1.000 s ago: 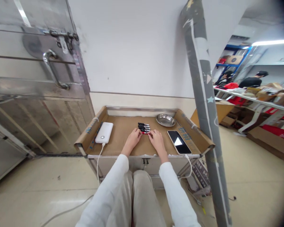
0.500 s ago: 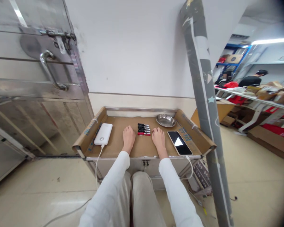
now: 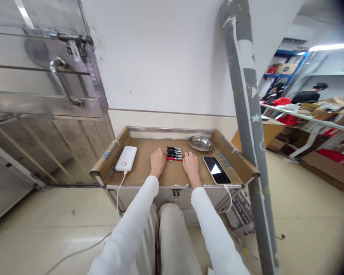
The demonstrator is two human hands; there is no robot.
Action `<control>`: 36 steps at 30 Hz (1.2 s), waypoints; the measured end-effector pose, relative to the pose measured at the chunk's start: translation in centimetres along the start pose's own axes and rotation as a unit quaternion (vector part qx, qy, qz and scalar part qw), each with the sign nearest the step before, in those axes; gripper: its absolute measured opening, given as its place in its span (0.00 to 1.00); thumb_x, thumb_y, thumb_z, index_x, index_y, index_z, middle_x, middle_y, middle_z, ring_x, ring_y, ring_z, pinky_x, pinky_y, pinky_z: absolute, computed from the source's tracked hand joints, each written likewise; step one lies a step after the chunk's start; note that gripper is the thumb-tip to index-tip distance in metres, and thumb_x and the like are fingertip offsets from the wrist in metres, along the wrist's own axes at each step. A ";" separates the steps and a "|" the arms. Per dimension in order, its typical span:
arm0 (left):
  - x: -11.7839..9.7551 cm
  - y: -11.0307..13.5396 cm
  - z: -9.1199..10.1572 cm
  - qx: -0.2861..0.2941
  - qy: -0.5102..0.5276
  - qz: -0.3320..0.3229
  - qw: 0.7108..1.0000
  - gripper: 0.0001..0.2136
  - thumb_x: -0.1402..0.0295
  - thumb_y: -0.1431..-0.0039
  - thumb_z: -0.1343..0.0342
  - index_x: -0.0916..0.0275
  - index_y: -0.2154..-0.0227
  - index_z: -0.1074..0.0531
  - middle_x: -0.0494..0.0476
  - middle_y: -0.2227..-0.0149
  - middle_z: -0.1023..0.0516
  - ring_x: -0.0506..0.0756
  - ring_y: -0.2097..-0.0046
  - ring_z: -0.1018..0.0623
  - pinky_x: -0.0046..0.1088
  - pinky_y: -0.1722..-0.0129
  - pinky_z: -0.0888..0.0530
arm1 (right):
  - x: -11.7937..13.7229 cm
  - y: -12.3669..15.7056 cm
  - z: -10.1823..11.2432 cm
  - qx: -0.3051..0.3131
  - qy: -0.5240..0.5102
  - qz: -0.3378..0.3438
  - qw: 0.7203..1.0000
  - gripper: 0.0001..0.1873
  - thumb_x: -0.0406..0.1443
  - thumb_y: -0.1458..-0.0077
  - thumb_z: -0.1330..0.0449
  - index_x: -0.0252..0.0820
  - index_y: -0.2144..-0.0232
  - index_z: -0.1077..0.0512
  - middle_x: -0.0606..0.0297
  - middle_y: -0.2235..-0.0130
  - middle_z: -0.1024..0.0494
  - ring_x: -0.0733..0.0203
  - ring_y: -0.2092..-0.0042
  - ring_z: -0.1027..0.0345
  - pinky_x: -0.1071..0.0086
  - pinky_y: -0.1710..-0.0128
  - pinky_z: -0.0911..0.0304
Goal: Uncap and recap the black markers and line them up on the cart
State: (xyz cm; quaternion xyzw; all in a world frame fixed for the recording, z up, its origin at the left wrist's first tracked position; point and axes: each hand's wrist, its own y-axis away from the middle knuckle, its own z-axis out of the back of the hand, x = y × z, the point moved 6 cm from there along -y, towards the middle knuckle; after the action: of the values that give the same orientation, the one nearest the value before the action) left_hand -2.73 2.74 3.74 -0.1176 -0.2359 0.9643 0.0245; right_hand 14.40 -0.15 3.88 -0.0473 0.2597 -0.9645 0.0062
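Between my two hands, a row of several black markers (image 3: 174,151) lies side by side on the brown cardboard top (image 3: 145,177). A red marker (image 3: 174,159) lies at the near end of that row. To its left, my left hand (image 3: 158,160) rests palm down on the cardboard, fingers stretched forward and holding nothing. My right hand (image 3: 190,164) lies palm down at the markers' right ends, with its fingers loosely extended. Its fingertips are close to the red marker; whether they touch it I cannot tell.
A white power bank (image 3: 126,158) with a cable lies left, and a phone (image 3: 217,170) with a cable lies right. Behind the phone sits a round metal dish (image 3: 200,143). A tall grey wrapped roll (image 3: 246,95) leans at the right. Two people sit in the background.
The view has shifted slightly. Both hands have edged a little inward, closer to the markers. The row of markers stays in place on the cardboard.
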 end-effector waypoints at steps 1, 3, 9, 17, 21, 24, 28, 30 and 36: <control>0.0 0.0 0.0 0.000 0.003 -0.002 1.000 0.08 0.75 0.42 0.57 0.69 0.63 0.35 0.67 0.64 0.26 0.59 0.59 0.25 0.33 0.59 0.33 | 0.1 0.0 0.0 -0.002 0.005 0.002 1.000 0.13 0.27 0.44 0.54 0.37 0.62 0.31 0.51 0.60 0.29 0.53 0.59 0.38 0.63 0.58 0.47; 0.0 0.0 0.0 -0.001 0.010 -0.006 1.000 0.07 0.76 0.42 0.57 0.68 0.63 0.35 0.67 0.64 0.26 0.58 0.60 0.25 0.33 0.59 0.33 | 0.1 0.0 0.0 -0.005 0.008 0.002 1.000 0.13 0.27 0.44 0.54 0.37 0.62 0.31 0.50 0.60 0.29 0.54 0.59 0.38 0.63 0.59 0.47; -0.6 0.7 0.5 0.012 0.144 -0.059 0.988 0.07 0.75 0.41 0.57 0.65 0.61 0.36 0.63 0.61 0.27 0.55 0.60 0.25 0.30 0.60 0.31 | 0.2 -0.1 0.1 -0.005 -0.011 0.015 1.000 0.12 0.29 0.42 0.54 0.37 0.64 0.31 0.51 0.61 0.29 0.54 0.59 0.38 0.63 0.58 0.49; -2.0 2.1 0.7 0.078 0.213 -0.196 0.954 0.07 0.74 0.43 0.54 0.61 0.65 0.32 0.57 0.63 0.30 0.54 0.61 0.27 0.32 0.57 0.30 | 1.8 0.4 0.5 0.010 -0.130 0.118 0.984 0.11 0.28 0.44 0.53 0.41 0.68 0.31 0.60 0.63 0.29 0.59 0.59 0.38 0.67 0.57 0.48; -1.8 2.1 0.4 0.079 0.219 -0.195 0.953 0.06 0.72 0.41 0.53 0.61 0.65 0.31 0.57 0.63 0.29 0.54 0.61 0.27 0.33 0.56 0.30 | 1.9 0.6 0.4 0.034 -0.169 0.131 0.976 0.09 0.29 0.45 0.50 0.41 0.67 0.30 0.61 0.62 0.29 0.60 0.59 0.37 0.68 0.57 0.46; -1.8 2.1 0.1 0.085 0.232 -0.197 0.949 0.05 0.71 0.41 0.51 0.61 0.65 0.30 0.56 0.63 0.29 0.54 0.60 0.27 0.33 0.55 0.30 | 1.9 0.9 0.6 0.040 -0.179 0.142 0.973 0.08 0.31 0.45 0.48 0.42 0.65 0.30 0.62 0.62 0.29 0.60 0.59 0.38 0.68 0.57 0.45; -1.6 1.7 0.5 0.052 0.243 -0.186 0.951 0.05 0.70 0.40 0.51 0.61 0.65 0.31 0.56 0.63 0.30 0.53 0.60 0.27 0.32 0.55 0.30 | 1.2 1.1 0.6 0.030 -0.138 0.100 0.985 0.06 0.33 0.45 0.47 0.41 0.66 0.29 0.60 0.62 0.29 0.57 0.57 0.39 0.66 0.57 0.46; -1.3 1.4 0.8 0.014 0.230 -0.168 0.959 0.06 0.69 0.39 0.52 0.62 0.63 0.31 0.57 0.62 0.31 0.53 0.60 0.28 0.32 0.55 0.30 | 0.9 1.1 0.7 0.020 -0.113 0.080 0.990 0.07 0.35 0.43 0.48 0.42 0.67 0.29 0.60 0.62 0.29 0.56 0.57 0.40 0.65 0.57 0.48; -1.5 0.6 0.9 -0.029 0.196 -0.187 0.962 0.08 0.67 0.37 0.55 0.62 0.62 0.32 0.57 0.62 0.29 0.55 0.58 0.29 0.33 0.53 0.32 | 1.6 0.0 1.4 -0.029 -0.122 0.091 0.988 0.12 0.37 0.38 0.54 0.41 0.62 0.31 0.58 0.60 0.28 0.56 0.57 0.39 0.66 0.57 0.49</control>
State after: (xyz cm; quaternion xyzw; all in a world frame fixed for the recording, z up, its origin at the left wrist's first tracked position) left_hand -1.47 1.63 4.61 -0.2585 -0.2725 0.8934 0.2466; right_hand 12.98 -0.93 5.20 -0.1412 0.2877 -0.9391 0.1243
